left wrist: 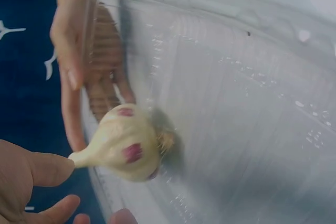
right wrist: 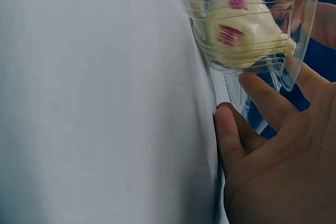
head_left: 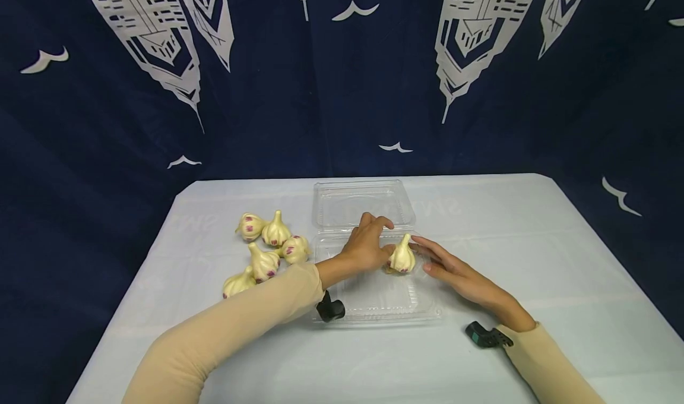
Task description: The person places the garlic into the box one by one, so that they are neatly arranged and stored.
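A pale garlic bulb [head_left: 402,258] with purple patches stands inside a clear plastic clamshell container [head_left: 374,300], near its right wall. My left hand [head_left: 366,245] is over the container just left of the bulb, fingers spread. In the left wrist view, the thumb of that hand is close to the tip of the bulb's stem; whether they touch I cannot tell. My right hand [head_left: 459,276] is outside the right wall, its fingers extended along the rim. Through the ribbed wall, the right wrist view shows the bulb [right wrist: 244,30] beyond the fingers.
Several more garlic bulbs [head_left: 264,262] lie grouped on the white-covered table [head_left: 534,243], left of the container. The container's lid [head_left: 363,205] is folded back behind it. A dark blue printed curtain [head_left: 320,95] hangs behind the table.
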Available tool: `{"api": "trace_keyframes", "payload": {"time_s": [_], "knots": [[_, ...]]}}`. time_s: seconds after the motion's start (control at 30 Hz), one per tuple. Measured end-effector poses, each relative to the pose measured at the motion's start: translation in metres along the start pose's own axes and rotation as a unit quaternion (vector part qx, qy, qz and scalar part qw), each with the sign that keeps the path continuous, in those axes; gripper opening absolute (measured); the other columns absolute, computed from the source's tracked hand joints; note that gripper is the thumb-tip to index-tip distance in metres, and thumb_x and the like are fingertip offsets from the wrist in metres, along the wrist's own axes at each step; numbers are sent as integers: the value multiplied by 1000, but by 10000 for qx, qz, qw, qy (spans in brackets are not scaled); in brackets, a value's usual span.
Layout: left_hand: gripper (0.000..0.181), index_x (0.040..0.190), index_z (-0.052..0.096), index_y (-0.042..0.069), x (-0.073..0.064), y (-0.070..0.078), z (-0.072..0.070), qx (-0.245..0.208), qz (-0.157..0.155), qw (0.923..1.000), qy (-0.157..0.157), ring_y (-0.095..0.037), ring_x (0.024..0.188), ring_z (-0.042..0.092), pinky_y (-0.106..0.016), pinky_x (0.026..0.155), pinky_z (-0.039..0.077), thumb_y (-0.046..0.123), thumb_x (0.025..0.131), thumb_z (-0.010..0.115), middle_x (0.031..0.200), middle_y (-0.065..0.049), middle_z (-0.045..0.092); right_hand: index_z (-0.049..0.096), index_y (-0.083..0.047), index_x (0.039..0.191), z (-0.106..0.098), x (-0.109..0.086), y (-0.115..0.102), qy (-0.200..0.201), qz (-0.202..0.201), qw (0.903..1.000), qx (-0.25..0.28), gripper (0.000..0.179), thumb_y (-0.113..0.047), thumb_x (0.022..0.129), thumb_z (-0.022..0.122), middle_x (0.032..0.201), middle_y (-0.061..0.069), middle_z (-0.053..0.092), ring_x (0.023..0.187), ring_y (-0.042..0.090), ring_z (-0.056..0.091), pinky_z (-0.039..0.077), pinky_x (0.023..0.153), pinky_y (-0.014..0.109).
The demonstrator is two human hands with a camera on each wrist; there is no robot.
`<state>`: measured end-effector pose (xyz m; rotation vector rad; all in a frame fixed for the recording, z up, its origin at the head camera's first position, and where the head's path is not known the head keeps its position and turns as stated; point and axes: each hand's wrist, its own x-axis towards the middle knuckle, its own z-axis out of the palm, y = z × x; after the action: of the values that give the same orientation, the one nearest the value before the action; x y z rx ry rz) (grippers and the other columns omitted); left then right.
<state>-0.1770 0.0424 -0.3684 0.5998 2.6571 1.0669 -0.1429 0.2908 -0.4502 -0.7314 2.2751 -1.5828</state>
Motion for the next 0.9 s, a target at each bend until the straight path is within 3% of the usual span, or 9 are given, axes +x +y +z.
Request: {"api": "trace_keyframes", "payload": {"time_s": [0.23,0.47,0.57,0.9], "knots": [[39,133,57,9,-9,-8,-20,-455,157,9988,20,-35,113,54,-41,92,44,14,95,66,127,-18,51,19,-20,161,2,0,0,-4,-1,10000,-22,58,-13,108,43,163,17,28,144,0,31,33,106,11],[34,131,59,11,-17,-18,-41,-541,169,9984,13,-23,92,53,-32,80,43,14,97,62,125,-17,53,19,-20,161,2,0,-1,9,7,10000,43,57,-13,108,41,162,17,28,144,-2,30,31,106,9],[35,132,58,12,-19,-24,-48,-466,163,9988,10,-23,95,50,-33,82,41,14,97,61,124,-16,54,19,-20,161,2,-1,-1,4,-7,10000,64,57,-12,109,41,163,17,27,145,-1,29,30,107,9],[35,132,58,13,-32,-41,-76,-539,493,9961,495,-31,106,53,-43,94,44,12,97,61,120,-11,59,18,-21,161,3,-1,-2,-40,-48,10000,44,58,-11,108,41,164,16,26,146,-2,27,29,107,9]]}}
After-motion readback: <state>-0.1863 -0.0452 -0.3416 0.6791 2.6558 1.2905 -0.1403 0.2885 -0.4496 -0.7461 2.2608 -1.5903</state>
